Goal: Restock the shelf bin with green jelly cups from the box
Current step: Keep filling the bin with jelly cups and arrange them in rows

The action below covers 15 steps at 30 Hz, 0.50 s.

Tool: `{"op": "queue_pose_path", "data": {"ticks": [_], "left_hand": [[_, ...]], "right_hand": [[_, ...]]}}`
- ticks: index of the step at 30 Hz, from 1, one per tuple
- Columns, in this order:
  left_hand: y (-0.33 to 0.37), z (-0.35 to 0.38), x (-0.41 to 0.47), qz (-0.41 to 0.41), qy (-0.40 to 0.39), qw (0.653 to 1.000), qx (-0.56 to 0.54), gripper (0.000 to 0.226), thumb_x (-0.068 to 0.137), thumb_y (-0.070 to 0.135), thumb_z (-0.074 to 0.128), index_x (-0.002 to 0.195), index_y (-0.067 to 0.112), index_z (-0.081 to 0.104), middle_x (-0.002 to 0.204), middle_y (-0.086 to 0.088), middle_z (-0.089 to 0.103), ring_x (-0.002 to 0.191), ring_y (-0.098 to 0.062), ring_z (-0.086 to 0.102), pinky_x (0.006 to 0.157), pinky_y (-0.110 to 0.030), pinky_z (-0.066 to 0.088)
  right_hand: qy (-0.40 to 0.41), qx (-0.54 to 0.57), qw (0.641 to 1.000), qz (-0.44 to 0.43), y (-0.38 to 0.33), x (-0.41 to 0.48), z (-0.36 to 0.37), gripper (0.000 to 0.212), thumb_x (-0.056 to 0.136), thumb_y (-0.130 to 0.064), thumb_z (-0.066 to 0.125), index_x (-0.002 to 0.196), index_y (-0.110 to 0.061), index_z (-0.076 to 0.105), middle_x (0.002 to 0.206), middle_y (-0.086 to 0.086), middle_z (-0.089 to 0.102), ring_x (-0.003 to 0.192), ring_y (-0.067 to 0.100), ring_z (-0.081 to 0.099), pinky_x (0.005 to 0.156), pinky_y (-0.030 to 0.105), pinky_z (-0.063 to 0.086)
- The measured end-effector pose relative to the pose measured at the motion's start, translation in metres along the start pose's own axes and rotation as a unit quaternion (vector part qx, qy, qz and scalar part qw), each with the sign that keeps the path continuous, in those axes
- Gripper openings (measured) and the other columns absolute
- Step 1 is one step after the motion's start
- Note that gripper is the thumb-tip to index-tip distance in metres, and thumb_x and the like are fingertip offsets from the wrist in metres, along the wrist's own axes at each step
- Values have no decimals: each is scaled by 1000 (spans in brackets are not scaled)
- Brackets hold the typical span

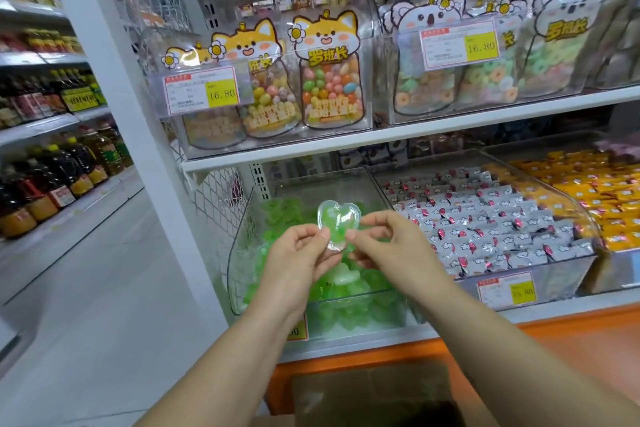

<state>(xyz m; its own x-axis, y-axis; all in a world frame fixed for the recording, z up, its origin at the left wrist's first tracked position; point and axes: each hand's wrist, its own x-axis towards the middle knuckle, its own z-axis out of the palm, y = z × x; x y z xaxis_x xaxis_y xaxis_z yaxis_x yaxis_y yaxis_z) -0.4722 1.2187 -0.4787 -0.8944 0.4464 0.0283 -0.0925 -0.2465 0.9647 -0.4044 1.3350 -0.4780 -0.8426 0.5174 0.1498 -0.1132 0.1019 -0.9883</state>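
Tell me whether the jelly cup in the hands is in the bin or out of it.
Out. The left hand and right hand pinch the jelly cup by its edges, above the bin and its green cups.

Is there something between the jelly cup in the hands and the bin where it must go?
Nothing visible. The left hand and right hand pinch the jelly cup over the open-topped shelf bin; only other green cups lie below it. The white shelf is higher up.
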Motion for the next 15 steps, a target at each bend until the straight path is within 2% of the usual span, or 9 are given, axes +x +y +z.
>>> {"op": "queue_pose_path", "data": {"ticks": [3, 5, 7, 8, 9, 12, 14, 15], "left_hand": [[2, -8, 8, 9, -24, 999, 26, 6, 90, 4, 56, 87, 9, 55, 75, -6, 58, 65, -10, 64, 63, -19, 56], [3, -19, 18, 56, -34, 989, 133, 13, 90, 2, 57, 85, 14, 56, 80, -4, 60, 66, -9, 64, 60, -18, 53], [5, -36, 32, 146, -7, 935, 322, 18, 88, 4, 59, 83, 22, 57, 81, 6, 62, 67, -4, 61, 62, -15, 46], [6, -44, 38, 178, 4, 904, 389, 19, 87, 7, 61, 84, 25, 58, 81, 12, 61, 70, -1, 59, 63, -12, 43], [8, -52, 42, 195, 13, 887, 419, 20, 87, 9, 61, 85, 28, 57, 80, 16, 61, 72, 1, 58, 64, -9, 42], [6, -68, 55, 191, 24, 898, 397, 21, 87, 9, 61, 89, 29, 57, 82, 16, 60, 77, -1, 57, 64, -3, 38], [0, -72, 58, 174, 24, 904, 390, 17, 88, 11, 60, 96, 26, 57, 87, 13, 59, 81, -2, 56, 66, -3, 38], [-5, -73, 59, 171, 22, 906, 388, 18, 89, 12, 60, 99, 27, 56, 90, 13, 59, 83, -2, 55, 67, -5, 38]], "right_hand": [[1, 30, 999, 11, 8, 7, 14, 12, 85, -5, 65, 92, -5, 55, 70, 9, 64, 59, 12, 65, 58, 22, 54], [20, 36, 999, 4, 11, 18, 19, 13, 85, 0, 63, 83, -9, 53, 60, 3, 61, 50, 6, 61, 51, 17, 50], [40, 36, 999, -5, 13, 34, 23, 15, 85, 2, 61, 81, -9, 52, 51, -4, 58, 46, 4, 59, 49, 16, 49], [47, 30, 998, -3, 14, 43, 25, 15, 86, 2, 61, 81, -9, 52, 50, -4, 57, 45, 4, 58, 49, 16, 48], [51, 16, 999, 6, 15, 53, 28, 14, 86, 1, 61, 82, -8, 52, 52, -2, 57, 45, 5, 58, 49, 16, 48], [64, -66, 995, 39, 27, 93, 42, 10, 85, -1, 62, 79, -7, 56, 59, 6, 58, 50, 10, 55, 55, 23, 48], [75, -172, 981, 44, 34, 120, 50, 20, 85, -6, 62, 66, -11, 61, 58, 3, 59, 52, 9, 56, 63, 30, 48], [67, -244, 966, 55, 35, 131, 53, 24, 87, -10, 60, 63, -11, 61, 61, 2, 59, 60, 11, 58, 68, 30, 47]]}}
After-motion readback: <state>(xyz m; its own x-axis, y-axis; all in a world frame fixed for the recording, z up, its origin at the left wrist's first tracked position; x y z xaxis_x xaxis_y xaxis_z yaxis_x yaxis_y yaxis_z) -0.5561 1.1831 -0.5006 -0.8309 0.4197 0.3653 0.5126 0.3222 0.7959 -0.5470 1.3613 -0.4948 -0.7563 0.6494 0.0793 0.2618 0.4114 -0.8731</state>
